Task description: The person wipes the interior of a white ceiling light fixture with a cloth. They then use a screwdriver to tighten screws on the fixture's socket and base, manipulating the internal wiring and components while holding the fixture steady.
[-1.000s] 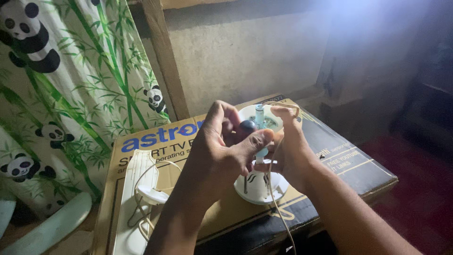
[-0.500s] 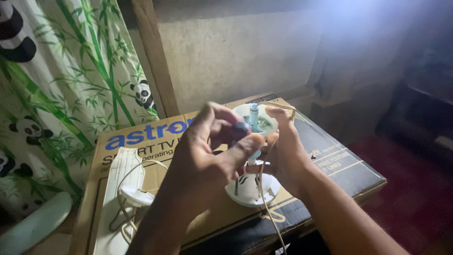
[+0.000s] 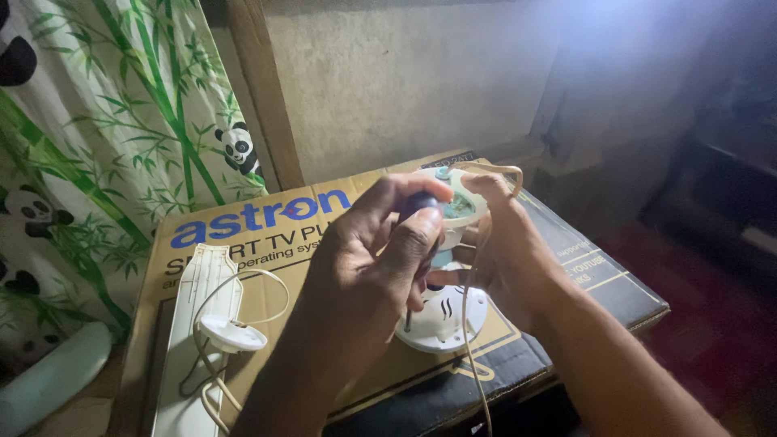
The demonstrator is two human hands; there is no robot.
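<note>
Only package around is a big flat cardboard box (image 3: pixel 267 243) lying under the hands as a work surface: brown top with blue and dark lettering, plus what looks like a black side panel.

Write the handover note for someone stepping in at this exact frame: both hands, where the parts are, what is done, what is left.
Left hand: closed around a dark-handled screwdriver, shaft pointing down toward the white round base.
Right hand: gripping the small white appliance body above that base, with a cream cord trailing down past its fingers.
Both sit on a cardboard box used as a bench. On its left lie a long white panel and a white round cap with a wire, apart from the hands.
Done: the appliance looks partly opened.
Left: the screwdriver is in use; whether its tip is seated is hidden.
</note>
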